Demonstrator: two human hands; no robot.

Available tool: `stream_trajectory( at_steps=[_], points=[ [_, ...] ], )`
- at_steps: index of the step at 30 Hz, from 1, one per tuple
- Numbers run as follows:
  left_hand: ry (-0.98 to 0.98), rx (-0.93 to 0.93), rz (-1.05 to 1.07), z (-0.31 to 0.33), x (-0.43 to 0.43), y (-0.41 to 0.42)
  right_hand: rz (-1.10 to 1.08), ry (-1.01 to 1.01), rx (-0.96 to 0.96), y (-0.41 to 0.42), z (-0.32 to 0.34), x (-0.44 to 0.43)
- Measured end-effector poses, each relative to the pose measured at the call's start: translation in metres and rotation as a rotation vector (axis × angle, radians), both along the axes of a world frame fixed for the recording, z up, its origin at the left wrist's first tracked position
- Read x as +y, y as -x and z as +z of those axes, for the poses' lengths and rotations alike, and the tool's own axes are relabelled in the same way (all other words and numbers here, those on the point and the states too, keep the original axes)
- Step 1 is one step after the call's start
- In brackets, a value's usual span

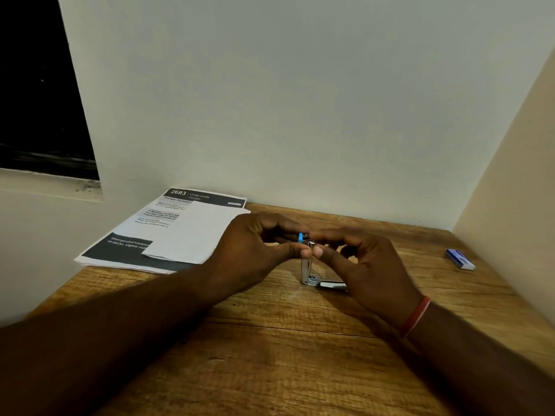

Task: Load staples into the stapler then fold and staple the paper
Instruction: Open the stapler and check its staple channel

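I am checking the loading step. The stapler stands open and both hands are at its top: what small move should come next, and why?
Probably push the staples into the upright channel before closing it. The stapler stands swung open, and the left hand and right hand both pinch its top end, where something silvery shows; whether staples, I cannot tell.

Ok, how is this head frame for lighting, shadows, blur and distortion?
Head view: dim, warm light; the forearms throw soft shadows on the table; the window is black. Head view again: wide-angle bending slants the walls, and the small print on the paper is blurred; the stapler, pinched at its top by the left hand and right hand, shows a faint glint.
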State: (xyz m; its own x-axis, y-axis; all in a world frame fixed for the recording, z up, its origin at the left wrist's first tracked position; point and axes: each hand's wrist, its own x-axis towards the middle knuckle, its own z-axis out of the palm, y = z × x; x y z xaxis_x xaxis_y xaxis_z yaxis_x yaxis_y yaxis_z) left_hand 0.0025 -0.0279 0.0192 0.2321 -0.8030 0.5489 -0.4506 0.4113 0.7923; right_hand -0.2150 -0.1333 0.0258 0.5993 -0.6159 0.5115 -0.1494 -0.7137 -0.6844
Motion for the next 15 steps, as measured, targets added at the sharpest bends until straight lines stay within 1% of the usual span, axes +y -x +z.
stream_trajectory(
  at_steps=[6, 10, 15],
  points=[
    [0.022, 0.000, -0.024, 0.002, 0.003, 0.004, -0.014, -0.064, -0.004, 0.000, 0.002, 0.005],
    [0.031, 0.004, -0.023, 0.002, 0.003, 0.005, -0.025, -0.063, -0.021, -0.002, 0.003, 0.009],
    [0.058, -0.046, 0.019, 0.001, 0.002, 0.007, -0.071, -0.040, -0.014, -0.006, 0.002, 0.011]
  ],
)
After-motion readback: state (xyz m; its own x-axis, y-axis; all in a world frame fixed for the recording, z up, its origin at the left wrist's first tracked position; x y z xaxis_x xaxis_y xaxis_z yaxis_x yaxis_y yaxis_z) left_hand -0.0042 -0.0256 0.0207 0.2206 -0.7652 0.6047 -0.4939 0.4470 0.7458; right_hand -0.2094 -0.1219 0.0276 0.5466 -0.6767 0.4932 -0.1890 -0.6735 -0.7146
